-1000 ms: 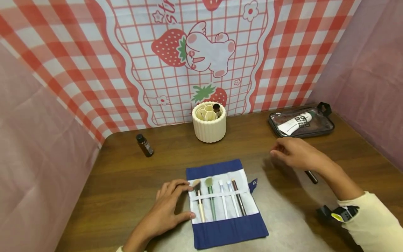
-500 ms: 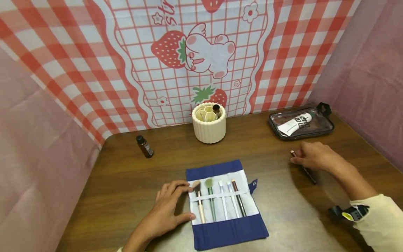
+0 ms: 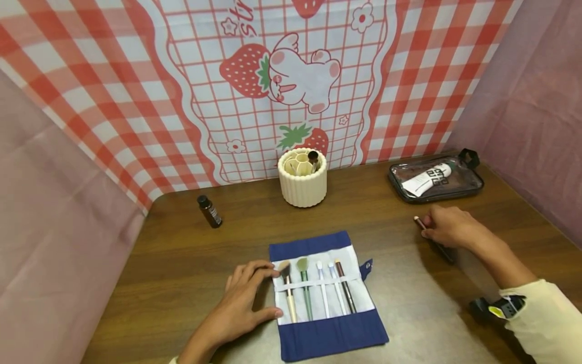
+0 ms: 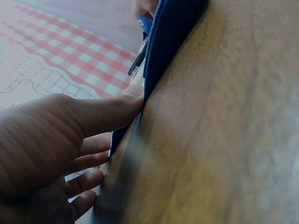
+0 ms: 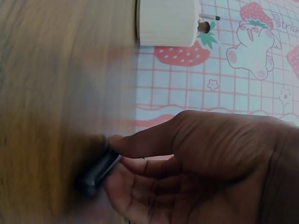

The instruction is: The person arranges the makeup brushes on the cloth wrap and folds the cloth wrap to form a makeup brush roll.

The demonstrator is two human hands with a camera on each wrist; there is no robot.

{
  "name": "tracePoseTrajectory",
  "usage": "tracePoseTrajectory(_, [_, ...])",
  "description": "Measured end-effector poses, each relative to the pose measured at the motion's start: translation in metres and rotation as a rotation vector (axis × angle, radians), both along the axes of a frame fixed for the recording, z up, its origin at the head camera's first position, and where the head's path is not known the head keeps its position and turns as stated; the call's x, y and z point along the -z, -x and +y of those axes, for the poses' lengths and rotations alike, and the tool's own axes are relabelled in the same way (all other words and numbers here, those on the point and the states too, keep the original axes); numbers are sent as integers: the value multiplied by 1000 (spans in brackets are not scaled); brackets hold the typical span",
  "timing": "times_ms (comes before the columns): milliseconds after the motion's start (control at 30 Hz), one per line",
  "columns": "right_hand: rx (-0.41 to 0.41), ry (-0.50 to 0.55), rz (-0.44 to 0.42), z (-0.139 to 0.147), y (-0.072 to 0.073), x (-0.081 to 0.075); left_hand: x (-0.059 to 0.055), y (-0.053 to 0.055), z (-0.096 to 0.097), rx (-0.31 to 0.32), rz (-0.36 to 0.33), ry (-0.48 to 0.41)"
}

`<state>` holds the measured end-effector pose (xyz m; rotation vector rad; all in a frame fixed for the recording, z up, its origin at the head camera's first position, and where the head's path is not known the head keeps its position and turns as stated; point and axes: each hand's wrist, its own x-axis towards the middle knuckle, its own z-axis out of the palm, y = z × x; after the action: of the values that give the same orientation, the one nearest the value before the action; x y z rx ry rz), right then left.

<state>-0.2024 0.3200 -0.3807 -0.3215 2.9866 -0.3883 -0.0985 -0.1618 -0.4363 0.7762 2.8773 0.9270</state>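
A blue and white makeup brush roll (image 3: 332,337) lies spread out, with several brushes (image 3: 307,298) tucked under its white strap. My left hand (image 3: 241,301) rests at its left edge; thumb and index fingertip touch the cloth. In the left wrist view the thumb (image 4: 110,112) presses on the roll's edge while the other fingers stay loosely bent. Over to the right, my right hand (image 3: 454,227) pinches a slim dark makeup brush (image 3: 442,249) with a pale tip, low over the table. The right wrist view shows its dark end (image 5: 96,175) poking out, blurred, past thumb and fingers.
A cream ribbed holder (image 3: 302,189) with a dark-tipped brush stands at the back against the strawberry-print cloth. Behind my right hand lies a clear zip pouch (image 3: 459,189) with a white tube. A small dark bottle (image 3: 210,212) lies at the left on the wooden table (image 3: 182,273).
My right hand has moved right and down to the dark brush and taken hold of it; the brush's pale tip has shifted slightly left. My left hand has stayed put.
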Motion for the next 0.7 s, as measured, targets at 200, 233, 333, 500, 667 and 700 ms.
tracePoseTrajectory(200, [-56, 12, 26, -16, 5, -5, 1, 0, 0, -4, 10, 2])
tracePoseTrajectory(233, [-61, -5, 19, -18, 6, -5, 1, 0, 0, -3, 13, 2])
tracePoseTrajectory(333, [-67, -34, -16, -26, 9, -3, 1, 0, 0, -1, 17, 2])
tracePoseTrajectory(500, [-90, -38, 22, -34, 12, 3, 1, 0, 0, 1, 19, 2])
tracePoseTrajectory(667, [-101, 14, 94, -47, 14, 0, 2, 0, -1, 2, 24, 1])
tracePoseTrajectory(700, [-104, 36, 108, -50, 14, -1, 2, 0, -1, 2, 24, -1])
